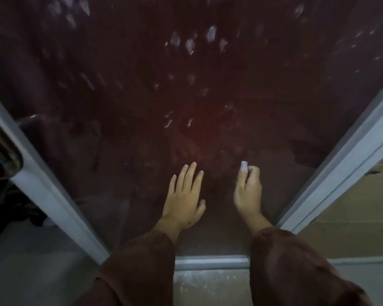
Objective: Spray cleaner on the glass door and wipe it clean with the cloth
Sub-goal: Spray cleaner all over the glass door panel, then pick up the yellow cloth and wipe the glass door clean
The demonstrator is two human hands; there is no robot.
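A dark glass door in a grey frame fills the view, with pale smears and droplets scattered over its upper half. My left hand lies flat on the lower glass with fingers straight and spread. Just to its right, my right hand has curled fingers that pinch a small white wad, which may be the cloth, against the glass. Brown sleeves cover both forearms. No spray bottle shows.
Grey frame rails run down the left and right, and a bottom rail meets a dusty sill. A dark metal handle sits at the left edge. Tan boards stand to the right; dark items lie low left.
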